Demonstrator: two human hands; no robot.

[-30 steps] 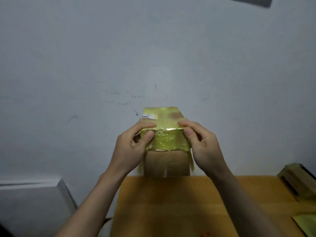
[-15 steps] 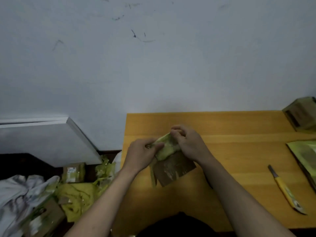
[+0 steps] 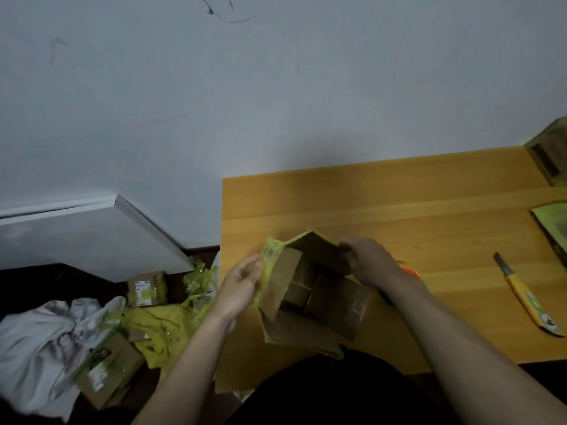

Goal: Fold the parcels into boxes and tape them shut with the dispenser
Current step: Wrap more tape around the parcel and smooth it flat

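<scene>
1. Cardboard box [image 3: 310,296] sits above the near-left part of the wooden table [image 3: 399,210], opened, with its flaps spread out; yellow tape remains stick to the left flap. Whether its bottom rests on the table I cannot tell, because the near flaps cover that part.
2. Left hand [image 3: 242,286] holds the taped left flap; the thumb lies on the outer side, and the other fingers are hidden behind the flap.
3. Right hand [image 3: 368,262] grips the far flap at its right edge, fingers curled over it. The fingertips are blurred.
4. Inside the box some brown shapes are visible, but the picture is dark and I cannot say what they are.
5. Something orange [image 3: 409,271] shows just behind the right wrist, mostly hidden.
6. Yellow utility knife [image 3: 524,297] lies on the table to the right, well apart from the box.
7. Two more taped parcels are at the right border, one [image 3: 552,148] at the far corner and one flat [image 3: 552,228] nearer; both are cut off by the frame.
8. On the floor at the left lie small boxes [image 3: 147,288], crumpled yellow tape [image 3: 162,329] and a white cloth [image 3: 40,342], all blurred.
</scene>
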